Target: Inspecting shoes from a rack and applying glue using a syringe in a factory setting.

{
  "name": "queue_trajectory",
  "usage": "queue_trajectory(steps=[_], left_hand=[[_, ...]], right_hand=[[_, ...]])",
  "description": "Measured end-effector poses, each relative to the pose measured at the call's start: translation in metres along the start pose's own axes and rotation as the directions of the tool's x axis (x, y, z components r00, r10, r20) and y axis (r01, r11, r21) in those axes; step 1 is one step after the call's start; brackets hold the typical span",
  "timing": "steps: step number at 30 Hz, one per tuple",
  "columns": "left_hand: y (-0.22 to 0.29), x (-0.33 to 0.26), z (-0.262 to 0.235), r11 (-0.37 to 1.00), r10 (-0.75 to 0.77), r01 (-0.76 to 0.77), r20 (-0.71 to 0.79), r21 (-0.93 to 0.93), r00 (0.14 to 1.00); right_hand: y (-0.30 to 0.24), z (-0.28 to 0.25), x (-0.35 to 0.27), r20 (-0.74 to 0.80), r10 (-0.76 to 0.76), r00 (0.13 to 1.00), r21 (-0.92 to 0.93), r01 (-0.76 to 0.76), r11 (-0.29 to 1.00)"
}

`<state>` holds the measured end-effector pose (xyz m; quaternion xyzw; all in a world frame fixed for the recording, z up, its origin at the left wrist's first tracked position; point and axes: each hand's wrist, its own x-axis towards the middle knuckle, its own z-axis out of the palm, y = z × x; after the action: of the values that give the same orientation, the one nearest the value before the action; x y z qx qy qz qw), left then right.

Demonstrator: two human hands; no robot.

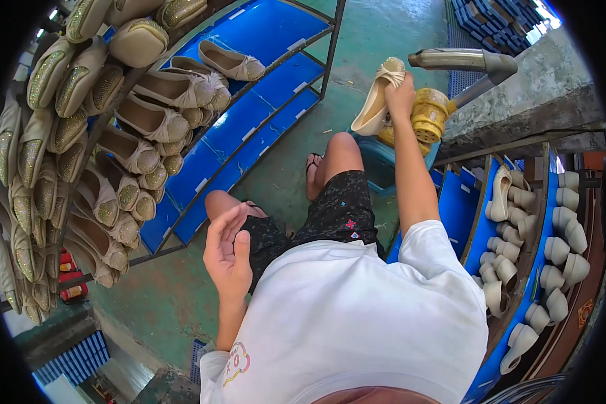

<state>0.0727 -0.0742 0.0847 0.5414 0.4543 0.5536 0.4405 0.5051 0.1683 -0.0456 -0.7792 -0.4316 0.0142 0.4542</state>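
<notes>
My right hand [401,99] is closed around a beige flat shoe [372,108] with a twisted strip and glitter at its toe. The shoe is held with its toe up, beside the open end of a bent metal pipe [451,59]. Some space shows between toe and pipe end. Below the hand sits a yellow round part with holes [429,120], on a light blue plastic stand or tub [377,168] partly hidden by my arm. My left hand [229,259] is raised above my lap with nothing in it, its fingers slightly bent and the thumb apart.
On the left, a blue-shelved rack [202,158] carries many beige flats [156,121] with glittery toes. Another blue rack [545,222] at the right holds plain beige shoes [557,250]. A concrete ledge [528,87] lies behind the pipe. The floor [384,34] is green.
</notes>
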Motion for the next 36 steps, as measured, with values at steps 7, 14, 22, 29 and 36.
queue_trajectory(steps=[7, 14, 22, 29, 36], left_hand=[[0.000, -0.002, 0.004, 0.999, -0.034, 0.034, 0.003, 0.037, 0.999], [0.016, 0.020, 0.002, 0.986, 0.148, -0.150, 0.037, 0.074, 0.988], [0.058, 0.047, 0.008, 0.893, 0.383, -0.408, 0.157, 0.191, 0.910], [0.057, 0.034, -0.007, 0.850, 0.487, -0.502, 0.126, 0.158, 0.864], [0.056, 0.030, -0.016, 0.805, 0.547, -0.554, 0.095, 0.213, 0.831]], right_hand=[[-0.014, -0.005, -0.004, -0.064, -0.011, 0.998, 0.073, 0.016, 0.997], [-0.120, -0.057, -0.109, 0.067, -0.302, 0.951, 0.501, 0.230, 0.834], [-0.229, -0.138, -0.194, 0.236, -0.810, 0.537, 0.787, 0.384, 0.484], [-0.246, -0.146, -0.209, 0.258, -0.862, 0.435, 0.780, 0.433, 0.452], [-0.256, -0.147, -0.215, 0.271, -0.875, 0.401, 0.772, 0.452, 0.446]])
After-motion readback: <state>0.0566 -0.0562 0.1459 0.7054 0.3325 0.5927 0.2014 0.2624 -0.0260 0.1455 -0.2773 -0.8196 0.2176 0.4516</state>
